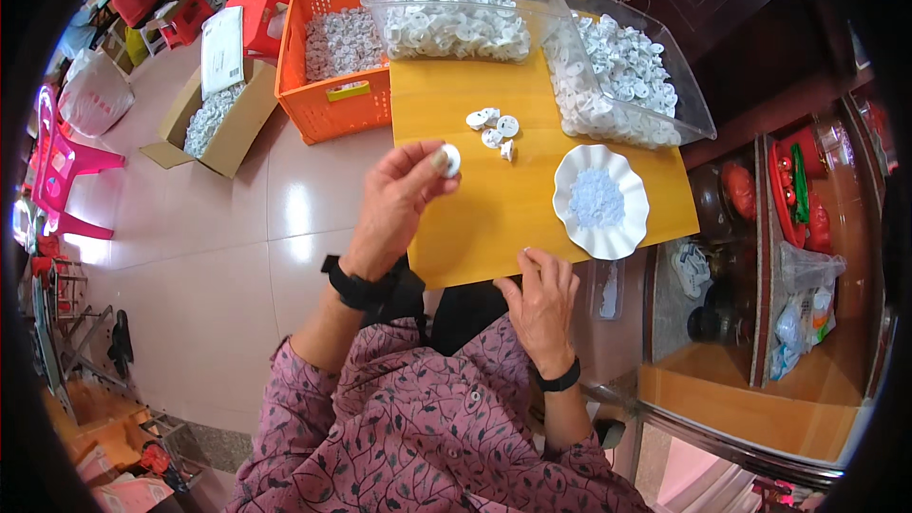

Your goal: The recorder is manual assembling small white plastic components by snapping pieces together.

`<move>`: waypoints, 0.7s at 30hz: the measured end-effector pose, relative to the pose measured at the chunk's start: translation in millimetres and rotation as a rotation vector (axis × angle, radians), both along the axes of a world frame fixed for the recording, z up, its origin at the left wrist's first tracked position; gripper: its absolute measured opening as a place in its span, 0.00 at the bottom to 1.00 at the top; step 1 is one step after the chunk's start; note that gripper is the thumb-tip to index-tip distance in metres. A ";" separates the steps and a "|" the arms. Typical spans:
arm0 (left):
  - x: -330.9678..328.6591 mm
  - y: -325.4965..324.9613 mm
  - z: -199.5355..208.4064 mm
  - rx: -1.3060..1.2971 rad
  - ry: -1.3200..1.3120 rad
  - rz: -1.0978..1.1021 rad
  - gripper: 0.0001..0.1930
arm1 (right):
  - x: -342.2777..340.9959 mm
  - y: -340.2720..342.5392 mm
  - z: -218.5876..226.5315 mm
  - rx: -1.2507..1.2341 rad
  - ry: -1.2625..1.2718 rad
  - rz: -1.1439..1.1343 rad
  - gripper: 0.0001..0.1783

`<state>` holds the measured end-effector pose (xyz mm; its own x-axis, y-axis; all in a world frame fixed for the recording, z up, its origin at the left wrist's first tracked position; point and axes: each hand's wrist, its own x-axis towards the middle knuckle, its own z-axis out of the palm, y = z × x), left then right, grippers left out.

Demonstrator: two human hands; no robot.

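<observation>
My left hand [404,192] is raised over the left side of the yellow table. Its thumb and fingers pinch a small round white plastic piece [452,161], which they partly cover. At the table's front edge is my right hand [545,312], loosely curled, with its thumb apart from the index finger. A tiny white spot shows at the index fingertip, too small to make out. Several similar white round pieces [492,137] lie loose beyond my left hand. To the right, a white scalloped plate [631,239] holds a heap of small pale bits [597,198].
Clear plastic bins [698,123] of white pieces stand along the table's far side. An orange crate [334,112] of similar pieces adjoins its left edge. Farther left are an open cardboard box [237,144] and a pink chair [81,161]. Shelves [757,266] border the right.
</observation>
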<state>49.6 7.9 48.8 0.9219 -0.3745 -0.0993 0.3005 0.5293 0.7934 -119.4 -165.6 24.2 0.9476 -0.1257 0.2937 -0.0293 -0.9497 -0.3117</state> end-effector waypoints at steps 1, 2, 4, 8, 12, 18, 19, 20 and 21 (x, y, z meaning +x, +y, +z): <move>11.8 -1.6 7.7 0.000 -0.005 0.003 0.14 | -1.6 0.4 0.6 0.000 -0.005 0.003 0.26; 25.1 -3.1 14.1 0.021 -0.058 0.043 0.14 | -3.0 0.7 1.1 0.002 0.007 0.019 0.26; 55.7 -6.1 29.2 0.043 -0.159 0.091 0.15 | -4.0 0.8 -0.4 0.002 0.014 0.035 0.26; 120.8 -12.1 56.4 0.037 -0.290 0.147 0.15 | -1.9 0.2 -14.0 -0.017 -0.102 0.031 0.19; 168.0 -22.1 80.2 0.072 -0.381 0.271 0.16 | 1.3 0.6 -19.1 -0.006 -0.198 0.029 0.10; 192.4 -16.4 78.9 0.093 -0.344 0.347 0.15 | 1.3 -3.2 -19.7 0.011 -0.245 0.076 0.09; 187.8 -14.9 75.0 0.085 -0.341 0.357 0.14 | 1.0 -3.7 -20.0 0.012 -0.241 0.073 0.09; 181.2 -13.8 69.2 0.087 -0.337 0.353 0.14 | 1.1 -4.1 -19.3 0.013 -0.246 0.074 0.08; 171.4 -11.1 63.3 0.123 -0.314 0.353 0.14 | 1.8 -3.8 -18.8 0.015 -0.252 0.077 0.07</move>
<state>221.0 -3.2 112.1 0.9830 -0.0360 0.1798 -0.1444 0.4520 0.8802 -117.6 -169.4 5.4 0.8514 -0.0626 0.5207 0.1229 -0.9414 -0.3141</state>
